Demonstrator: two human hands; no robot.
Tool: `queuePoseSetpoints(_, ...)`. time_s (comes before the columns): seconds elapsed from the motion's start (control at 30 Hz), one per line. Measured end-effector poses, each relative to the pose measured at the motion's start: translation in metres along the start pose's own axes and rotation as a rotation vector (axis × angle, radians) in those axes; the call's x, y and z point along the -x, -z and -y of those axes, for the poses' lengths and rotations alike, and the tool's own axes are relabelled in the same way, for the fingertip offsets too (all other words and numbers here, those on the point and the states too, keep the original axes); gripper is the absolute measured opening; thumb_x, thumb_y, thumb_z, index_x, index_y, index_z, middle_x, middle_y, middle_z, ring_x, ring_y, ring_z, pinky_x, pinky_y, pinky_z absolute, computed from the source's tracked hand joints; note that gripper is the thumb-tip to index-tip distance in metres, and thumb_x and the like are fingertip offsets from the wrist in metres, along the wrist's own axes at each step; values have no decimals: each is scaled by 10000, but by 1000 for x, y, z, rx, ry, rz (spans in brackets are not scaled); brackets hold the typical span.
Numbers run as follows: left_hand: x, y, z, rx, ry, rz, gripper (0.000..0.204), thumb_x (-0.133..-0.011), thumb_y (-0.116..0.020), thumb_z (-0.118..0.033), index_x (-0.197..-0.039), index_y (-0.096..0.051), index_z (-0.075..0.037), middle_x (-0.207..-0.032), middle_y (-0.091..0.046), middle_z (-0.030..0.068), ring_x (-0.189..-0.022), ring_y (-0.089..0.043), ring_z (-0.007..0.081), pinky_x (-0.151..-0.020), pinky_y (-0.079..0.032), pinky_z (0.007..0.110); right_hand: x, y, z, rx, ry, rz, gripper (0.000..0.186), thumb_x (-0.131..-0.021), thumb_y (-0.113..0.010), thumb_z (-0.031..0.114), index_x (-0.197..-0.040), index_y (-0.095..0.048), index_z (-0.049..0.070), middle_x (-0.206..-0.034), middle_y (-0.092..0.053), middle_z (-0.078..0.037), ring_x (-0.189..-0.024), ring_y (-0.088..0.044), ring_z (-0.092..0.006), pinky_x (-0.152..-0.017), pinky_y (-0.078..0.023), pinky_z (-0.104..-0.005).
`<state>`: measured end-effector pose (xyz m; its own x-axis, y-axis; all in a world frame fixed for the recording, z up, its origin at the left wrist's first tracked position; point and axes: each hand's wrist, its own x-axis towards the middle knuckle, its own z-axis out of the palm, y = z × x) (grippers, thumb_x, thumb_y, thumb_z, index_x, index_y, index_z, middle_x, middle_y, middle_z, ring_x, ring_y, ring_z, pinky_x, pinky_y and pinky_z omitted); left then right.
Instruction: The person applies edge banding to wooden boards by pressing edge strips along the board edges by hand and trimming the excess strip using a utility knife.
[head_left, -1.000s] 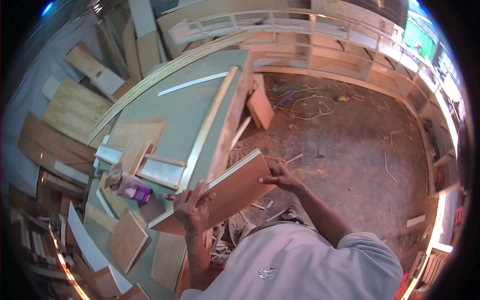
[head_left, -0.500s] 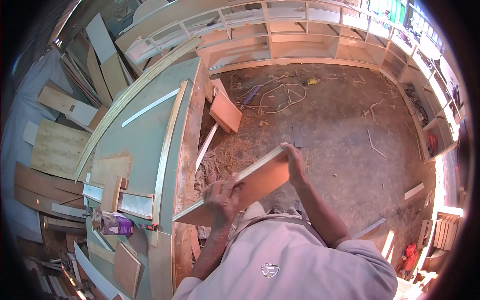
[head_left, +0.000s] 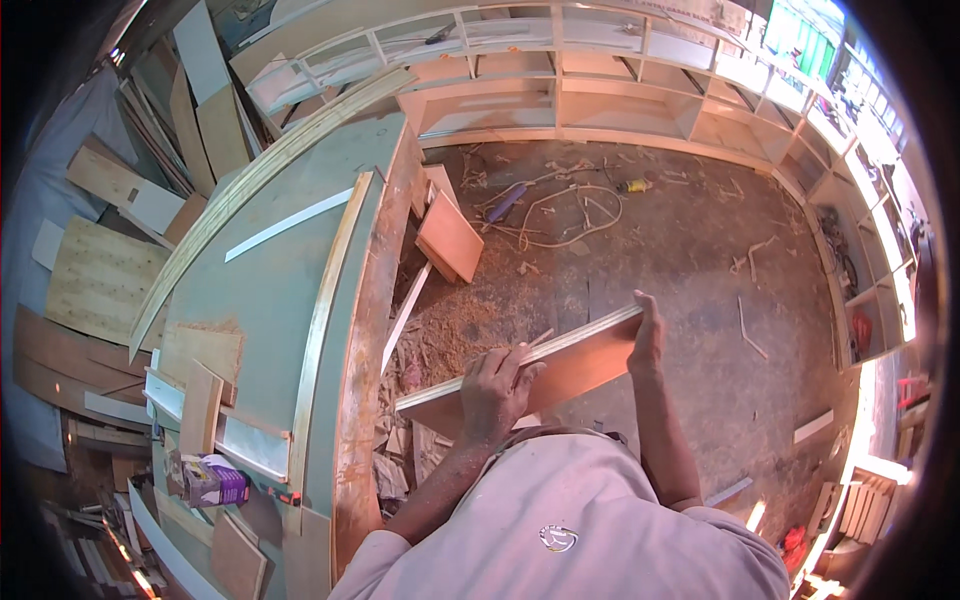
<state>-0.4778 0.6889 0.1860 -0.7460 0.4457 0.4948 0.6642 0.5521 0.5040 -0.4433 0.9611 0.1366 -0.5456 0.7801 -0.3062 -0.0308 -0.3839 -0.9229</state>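
Both my hands hold a rectangular plywood board with a pale layered edge, tilted upward to the right over the floor. My left hand grips it along the upper edge, left of the middle, with fingers over the edge. My right hand grips the raised right end. The board's left end lies near the side of a green-topped bench, which holds long timber strips, offcuts, a purple-and-grey container and a red-and-black tool.
Plywood offcuts lean at the left. Open compartment shelving curves along the back and right. On the floor are sawdust, a looped cord, a purple tool, a yellow object and scraps. Small boards lean on the bench.
Both hands have carried the board rightward, away from the bench. My right hand has moved up to its end, and the board's face has turned away from the view.
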Motion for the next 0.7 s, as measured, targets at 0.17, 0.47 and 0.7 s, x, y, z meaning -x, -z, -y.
queuePoseSetpoints(0.17, -58, 5, 95, -129, 49, -138, 382, -797, -851, -256, -1102, -729, -62, -1063, -697, 85, -964, -671, 287, -870, -516, 406, -96, -26, 26, 25, -20, -156, 351, -817, -733, 465, -663, -554, 206, -656, -444, 77, -631, -448, -97, -673, -384, -274)
queuePoseSetpoints(0.47, -165, -11, 188, 780, 570, -351, 439, -920, -778, -323, -1189, -673, 9, -1101, -677, 103, -1081, -612, 187, -942, -491, 346, -199, -122, 52, -168, 72, -33, 301, -833, -720, 452, -885, -636, 167, -799, -549, 28, -788, -585, -148, -751, -471, -353)
queuePoseSetpoints(0.7, -215, -46, 245, 687, 600, -689, 428, -1060, -474, -338, -897, -585, 42, -834, -581, 100, -827, -526, 210, -786, -439, 377, -237, -200, 33, -151, 61, 175, 242, -906, -695, 389, -937, -644, 154, -867, -604, 16, -816, -595, -131, -779, -471, -313)
